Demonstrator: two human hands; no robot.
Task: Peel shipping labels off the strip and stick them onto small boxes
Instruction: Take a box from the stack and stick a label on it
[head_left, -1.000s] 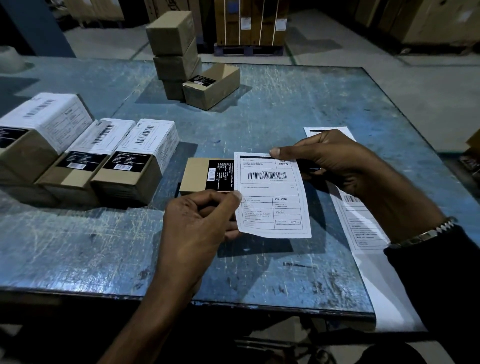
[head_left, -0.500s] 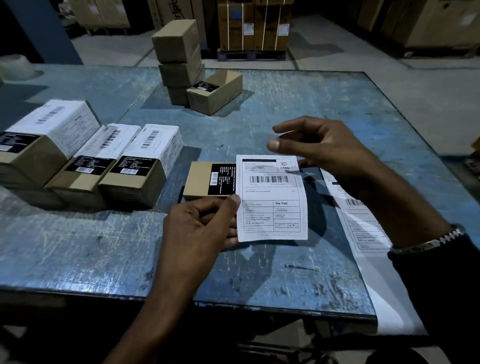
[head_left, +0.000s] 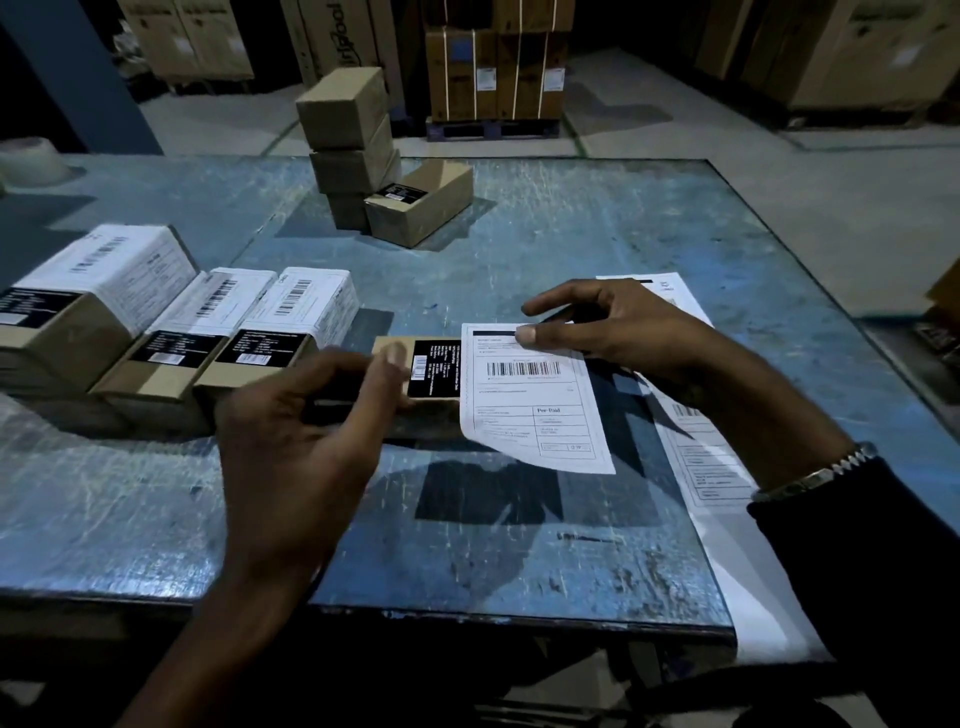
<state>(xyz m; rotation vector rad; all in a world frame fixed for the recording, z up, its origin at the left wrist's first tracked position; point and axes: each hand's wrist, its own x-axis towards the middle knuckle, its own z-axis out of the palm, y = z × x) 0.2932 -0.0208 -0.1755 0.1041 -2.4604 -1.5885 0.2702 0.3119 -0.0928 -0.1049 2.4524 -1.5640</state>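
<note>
Centrally on the blue table (head_left: 519, 561), small cardboard box (head_left: 397, 348), left hand (head_left: 306, 441) gripping its near end, thumb on top, right hand (head_left: 618, 338) fingers extended, thumb pressing shipping label (head_left: 535, 400) onto box, label strip (head_left: 711, 457) beside, three labelled boxes (head_left: 171, 332) left.

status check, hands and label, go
Right hand pressing label top onto small box. Left hand gripping the box. Label bottom unstuck. Nothing blocking.
</note>
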